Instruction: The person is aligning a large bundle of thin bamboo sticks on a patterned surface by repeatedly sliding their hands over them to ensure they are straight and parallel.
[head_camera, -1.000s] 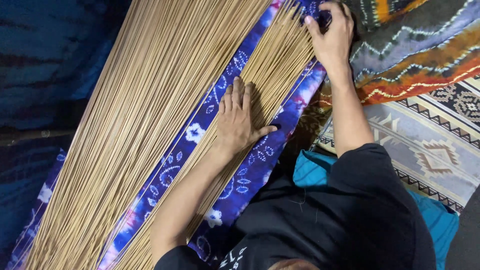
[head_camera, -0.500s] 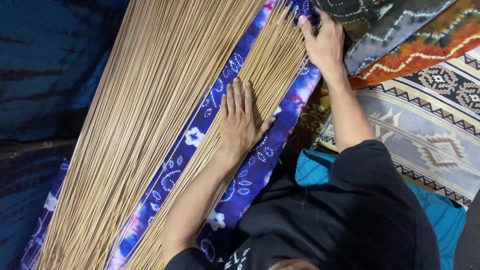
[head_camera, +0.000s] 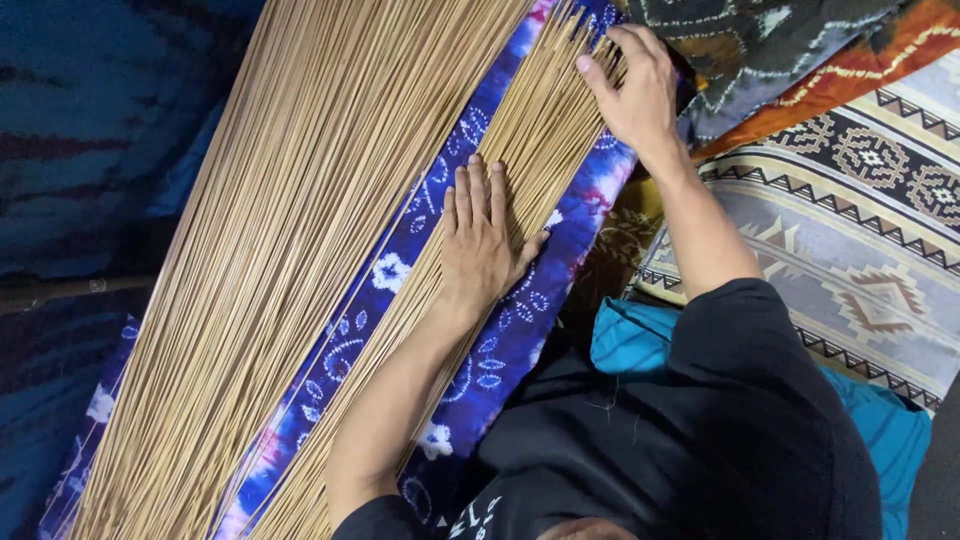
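Sticks lie in two lots on a blue cloth (head_camera: 500, 340): a big pile (head_camera: 300, 250) and a small row (head_camera: 530, 140); left hand (head_camera: 480, 245) presses flat, fingers together, on the row; right hand (head_camera: 635, 90) curls over its far ends; evening-up looks unfinished.

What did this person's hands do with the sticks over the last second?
The right hand slid a little down the tips of the smaller bundle of thin sticks, fingers still spread over them. The left hand stayed flat on that bundle. The larger bundle and the blue patterned cloth did not shift.
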